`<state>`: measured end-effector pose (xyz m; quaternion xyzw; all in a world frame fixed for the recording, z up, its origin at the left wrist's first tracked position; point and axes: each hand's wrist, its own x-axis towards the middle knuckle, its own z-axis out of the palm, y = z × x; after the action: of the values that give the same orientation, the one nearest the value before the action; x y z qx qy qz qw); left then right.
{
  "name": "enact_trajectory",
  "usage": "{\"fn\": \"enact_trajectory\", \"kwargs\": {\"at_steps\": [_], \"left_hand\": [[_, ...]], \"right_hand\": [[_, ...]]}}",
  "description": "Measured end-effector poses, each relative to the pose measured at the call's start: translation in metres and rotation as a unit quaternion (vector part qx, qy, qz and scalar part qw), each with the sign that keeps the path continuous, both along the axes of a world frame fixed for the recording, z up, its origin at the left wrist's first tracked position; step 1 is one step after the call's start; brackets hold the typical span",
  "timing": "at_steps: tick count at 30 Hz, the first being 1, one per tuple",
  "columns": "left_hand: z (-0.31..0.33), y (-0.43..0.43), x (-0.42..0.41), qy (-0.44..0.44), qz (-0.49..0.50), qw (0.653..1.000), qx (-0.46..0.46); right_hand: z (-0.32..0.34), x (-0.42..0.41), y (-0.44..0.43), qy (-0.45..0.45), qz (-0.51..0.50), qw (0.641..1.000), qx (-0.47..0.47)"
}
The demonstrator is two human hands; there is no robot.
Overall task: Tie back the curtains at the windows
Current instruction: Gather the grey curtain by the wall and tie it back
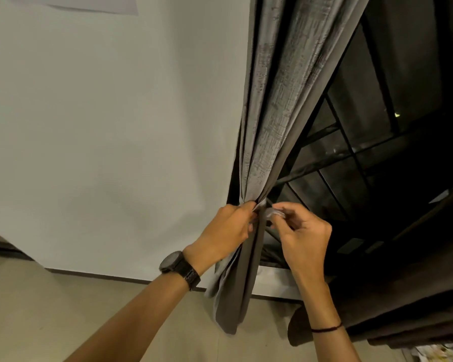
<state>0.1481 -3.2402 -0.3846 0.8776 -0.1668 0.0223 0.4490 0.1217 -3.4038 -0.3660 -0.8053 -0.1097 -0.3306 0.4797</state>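
Curtain gathered beside white wall; left hand grips it, right hand pinches tie.

From my screen the curtain reads as grey woven cloth, its face rough and slubbed with a faint sheen, its back smoother and matt. The tie looks like pale, soft cloth. The wall is smooth matt paint, the window glass dark and glossy, and the watch dark with a shiny linked strap.
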Motion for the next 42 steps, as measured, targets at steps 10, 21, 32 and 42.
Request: {"fn": "enact_trajectory", "kwargs": {"at_steps": [10, 21, 32, 42], "left_hand": [[-0.018, 0.010, -0.008, -0.151, -0.043, 0.985, 0.076], [-0.006, 0.027, -0.015, 0.139, -0.030, 0.974, -0.175], [0.001, 0.047, -0.006, 0.121, -0.082, 0.980, -0.133], [0.007, 0.062, 0.006, 0.034, -0.047, 0.989, -0.134]], "right_hand": [[-0.043, 0.030, 0.016, -0.185, -0.051, 0.951, -0.241], [-0.051, 0.019, 0.014, -0.243, 0.018, 0.934, -0.263], [-0.043, -0.007, 0.043, -0.001, -0.105, 0.929, -0.354], [-0.033, 0.004, 0.043, 0.116, -0.055, 0.904, -0.408]]}}
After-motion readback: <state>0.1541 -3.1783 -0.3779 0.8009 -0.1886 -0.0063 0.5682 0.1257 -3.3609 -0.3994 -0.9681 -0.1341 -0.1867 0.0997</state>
